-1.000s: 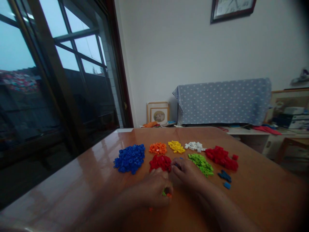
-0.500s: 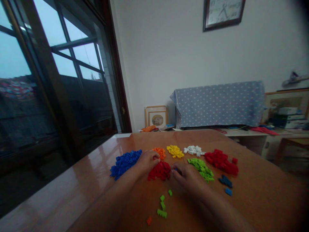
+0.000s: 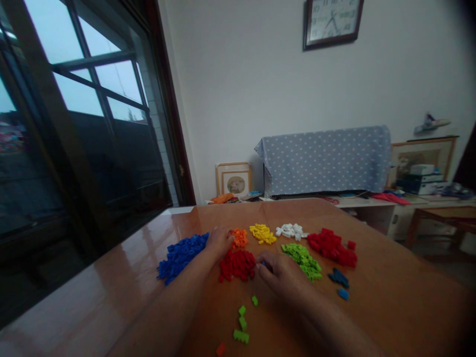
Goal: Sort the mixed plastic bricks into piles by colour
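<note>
My left hand (image 3: pixel 220 243) is between the blue pile (image 3: pixel 181 255) and the orange pile (image 3: pixel 239 238), its fingertips at the orange pieces; whether it grips one is hidden. Just right of the near red pile (image 3: pixel 238 265), my right hand (image 3: pixel 277 267) is closed, thumb against curled fingers, round a small blue piece (image 3: pixel 264 263). The light green pile (image 3: pixel 302 260) lies beyond that hand. Nearer to me, several loose green pieces (image 3: pixel 241 336) and one orange-red piece (image 3: pixel 220 349) rest on the table.
Farther back on the brown table (image 3: pixel 141 277) are a yellow pile (image 3: pixel 262 233) and a white pile (image 3: pixel 291 231). A larger red pile (image 3: pixel 331 247) and some dark blue pieces (image 3: pixel 338 277) lie to the right. Behind stands a cabinet under a dotted cloth (image 3: pixel 323 161).
My left hand has shifted from above the near red pile to the orange pile's left side. My right hand stays beside the red pile. The whole view has turned slightly right.
</note>
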Demonstrator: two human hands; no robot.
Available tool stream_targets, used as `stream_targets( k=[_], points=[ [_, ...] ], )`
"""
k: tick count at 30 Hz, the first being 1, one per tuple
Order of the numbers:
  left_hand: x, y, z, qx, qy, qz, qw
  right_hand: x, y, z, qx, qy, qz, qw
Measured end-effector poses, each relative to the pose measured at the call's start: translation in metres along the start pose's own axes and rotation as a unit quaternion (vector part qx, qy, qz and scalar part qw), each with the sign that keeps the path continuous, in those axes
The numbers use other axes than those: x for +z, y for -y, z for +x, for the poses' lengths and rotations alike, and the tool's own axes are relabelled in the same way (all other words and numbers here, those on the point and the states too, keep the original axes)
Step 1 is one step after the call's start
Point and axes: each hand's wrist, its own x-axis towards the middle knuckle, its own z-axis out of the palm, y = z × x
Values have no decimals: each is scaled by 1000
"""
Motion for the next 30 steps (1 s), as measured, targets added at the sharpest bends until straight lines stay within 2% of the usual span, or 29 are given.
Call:
stream_targets(
  k=[5,9,10,13,16,19,22,25,28,30],
  points=[
    [-19,-6,-17,16,6,-24,1000,-1,1,0,6,7,0,1000],
    [-40,-13,-51,35,64,-61,995,0,1,-1,5,18,-2,1000],
    [-47,-14,-63,43,93,-79,992,0,1,-1,3,20,-4,1000],
    [-70,-21,-99,48,235,-182,953,2,0,-2,-1,32,-12,999],
    [-89,-29,-132,41,344,-203,916,4,-1,-2,-10,45,-18,999],
    [-95,-35,-157,15,415,-221,882,8,-3,-2,-11,48,-16,999],
    [-93,-38,-173,26,416,-203,886,10,-5,-2,-8,52,-13,999],
    [-90,-37,-180,36,404,-186,895,10,-6,-2,-11,50,-16,999],
    [-87,-33,-175,38,390,-173,904,9,-5,-2,-13,50,-16,999],
    [-84,-26,-163,35,363,-163,917,9,-5,-2,-9,49,-19,999]
  ],
)
